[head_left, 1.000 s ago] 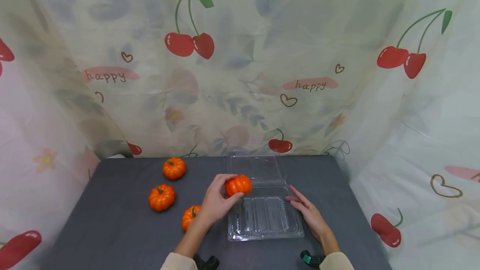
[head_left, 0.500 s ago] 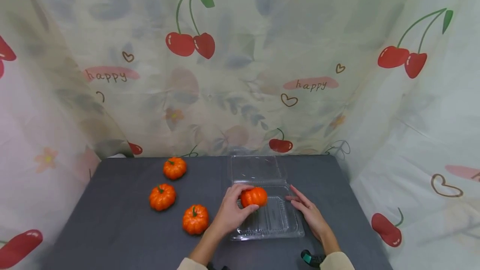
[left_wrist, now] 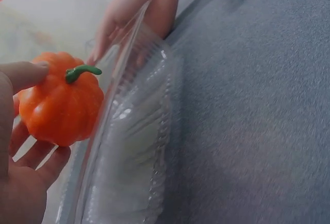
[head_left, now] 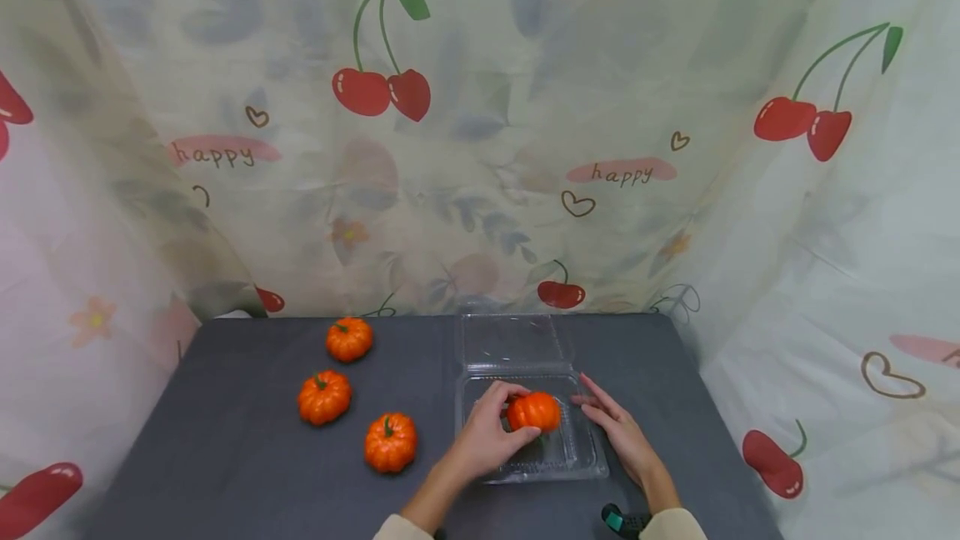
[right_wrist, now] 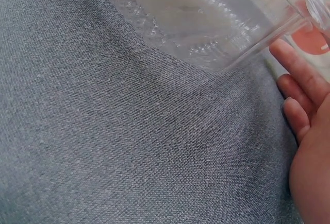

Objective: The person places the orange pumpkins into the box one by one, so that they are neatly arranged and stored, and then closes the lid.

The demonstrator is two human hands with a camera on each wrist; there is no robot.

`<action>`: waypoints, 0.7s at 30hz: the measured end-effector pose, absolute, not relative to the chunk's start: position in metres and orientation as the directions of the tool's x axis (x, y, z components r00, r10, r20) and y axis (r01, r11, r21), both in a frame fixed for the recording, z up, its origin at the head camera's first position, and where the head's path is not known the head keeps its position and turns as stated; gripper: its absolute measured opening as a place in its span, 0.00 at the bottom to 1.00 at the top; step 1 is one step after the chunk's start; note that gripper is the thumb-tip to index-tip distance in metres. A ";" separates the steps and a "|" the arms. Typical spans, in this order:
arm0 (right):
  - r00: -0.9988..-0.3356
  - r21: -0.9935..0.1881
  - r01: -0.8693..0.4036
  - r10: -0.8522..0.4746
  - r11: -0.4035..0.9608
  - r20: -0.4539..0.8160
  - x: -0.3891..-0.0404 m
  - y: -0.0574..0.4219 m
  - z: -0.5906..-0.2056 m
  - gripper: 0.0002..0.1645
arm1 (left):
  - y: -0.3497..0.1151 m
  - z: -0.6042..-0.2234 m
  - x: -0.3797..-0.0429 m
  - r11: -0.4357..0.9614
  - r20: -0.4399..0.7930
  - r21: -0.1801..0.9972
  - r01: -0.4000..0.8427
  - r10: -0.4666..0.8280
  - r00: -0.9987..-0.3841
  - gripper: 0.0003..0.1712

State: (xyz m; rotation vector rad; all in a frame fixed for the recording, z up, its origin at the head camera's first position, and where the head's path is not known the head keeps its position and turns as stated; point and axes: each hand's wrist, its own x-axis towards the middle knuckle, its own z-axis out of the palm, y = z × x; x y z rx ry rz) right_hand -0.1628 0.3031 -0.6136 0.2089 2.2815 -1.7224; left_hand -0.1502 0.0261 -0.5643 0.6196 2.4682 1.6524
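My left hand [head_left: 489, 438] grips a small orange pumpkin [head_left: 538, 412] over the base of a clear plastic clamshell box [head_left: 588, 465]. In the left wrist view the pumpkin [left_wrist: 64, 103] has its green stem [left_wrist: 82, 72] turned sideways, with the thumb on top and fingers beneath it, close to the box's rim. My right hand [head_left: 626, 440] lies along the box's right side, fingers extended. The right wrist view has those fingertips [right_wrist: 283, 51] right at the clear box wall [right_wrist: 242, 59]. The box's lid [head_left: 510, 340] is folded back behind the base.
Three more orange pumpkins rest on the dark grey table to the left: one at the back [head_left: 349, 339], one in the middle [head_left: 324, 397] and one nearer [head_left: 391, 443]. A printed curtain [head_left: 465, 148] surrounds the table's back and sides. A black strap device [head_left: 624, 519] sits at the right wrist.
My left hand has carried the pumpkin rightward and toward me, from the box's left edge to over its base. The right hand has stayed beside the box.
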 end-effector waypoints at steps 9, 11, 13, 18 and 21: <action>-0.951 -0.927 0.278 -0.065 0.252 -0.302 -0.164 0.302 -0.614 0.33 | 0.045 -0.573 -0.146 0.397 0.120 0.868 0.298 0.413 -0.903 0.27; -0.950 -0.928 0.283 -0.060 0.241 -0.305 -0.165 0.301 -0.614 0.32 | 0.049 -0.575 -0.144 0.423 0.126 0.851 0.312 0.412 -0.903 0.28; -0.951 -0.929 0.283 -0.056 0.238 -0.304 -0.165 0.302 -0.614 0.32 | 0.053 -0.577 -0.143 0.433 0.132 0.841 0.323 0.416 -0.900 0.28; -0.952 -0.930 0.281 -0.054 0.235 -0.301 -0.163 0.303 -0.613 0.32 | 0.062 -0.581 -0.140 0.445 0.143 0.826 0.346 0.429 -0.892 0.28; -0.952 -0.929 0.276 -0.061 0.248 -0.299 -0.162 0.304 -0.614 0.33 | 0.064 -0.584 -0.138 0.447 0.118 0.833 0.327 0.434 -0.893 0.28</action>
